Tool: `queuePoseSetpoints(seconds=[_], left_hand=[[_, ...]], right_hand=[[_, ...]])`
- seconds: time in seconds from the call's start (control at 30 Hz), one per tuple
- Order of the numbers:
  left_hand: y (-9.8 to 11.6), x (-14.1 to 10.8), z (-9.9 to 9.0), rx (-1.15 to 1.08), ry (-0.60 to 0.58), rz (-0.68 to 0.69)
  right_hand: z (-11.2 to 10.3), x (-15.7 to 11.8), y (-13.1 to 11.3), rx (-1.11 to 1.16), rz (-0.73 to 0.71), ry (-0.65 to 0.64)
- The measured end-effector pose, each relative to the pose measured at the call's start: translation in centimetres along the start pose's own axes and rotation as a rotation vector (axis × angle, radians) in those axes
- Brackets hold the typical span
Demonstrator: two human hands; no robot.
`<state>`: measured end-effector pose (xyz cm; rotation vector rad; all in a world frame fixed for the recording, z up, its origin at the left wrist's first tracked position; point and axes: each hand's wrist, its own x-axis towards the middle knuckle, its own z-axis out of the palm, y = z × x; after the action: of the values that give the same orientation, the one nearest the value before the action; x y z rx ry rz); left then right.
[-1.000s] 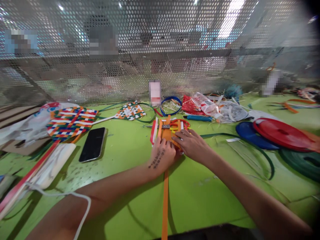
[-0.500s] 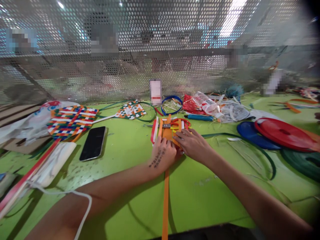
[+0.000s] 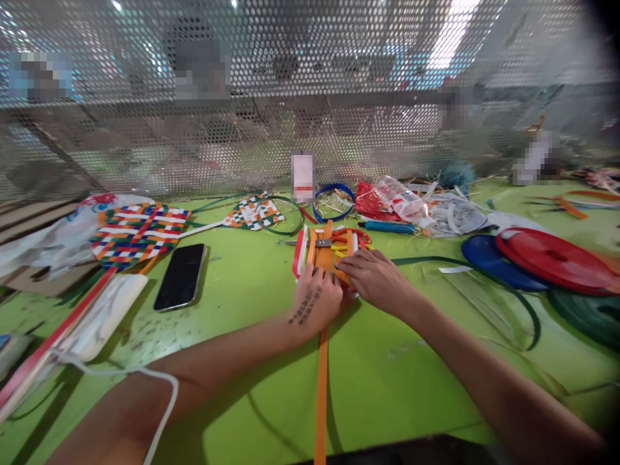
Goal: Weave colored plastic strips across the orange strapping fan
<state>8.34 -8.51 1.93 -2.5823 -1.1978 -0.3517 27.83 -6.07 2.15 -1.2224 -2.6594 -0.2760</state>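
A small weave of orange, white and red plastic strips lies on the green table in front of me. My left hand has its fingers curled on the near left edge of it. From the right side my right hand grips the weave's near right part, fingers bent over the strips; the fingertips are partly hidden. Scissors with red handles rest across the far side of the weave, beside some yellow strip. One long orange strip runs from beneath my left hand toward the table's front edge.
Left lie a black phone and a multicoloured woven fan; a smaller woven fan is farther back. A blue-handled tool and plastic bottle sit behind. Red strip coil is right. Perforated metal screen stands behind.
My right hand has shifted very slightly on the weave, its fingers a bit flatter. My left hand and the scissors stay in place. The view has turned a little.
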Motion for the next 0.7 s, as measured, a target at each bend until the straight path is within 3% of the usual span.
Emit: queuePoseSetpoints(seconds=[0.7], left_hand=[[-0.02,-0.04,0.63,-0.016,0.029,-0.006]], right_hand=[[0.11,0.07,-0.12,0.064,0.030,-0.039]])
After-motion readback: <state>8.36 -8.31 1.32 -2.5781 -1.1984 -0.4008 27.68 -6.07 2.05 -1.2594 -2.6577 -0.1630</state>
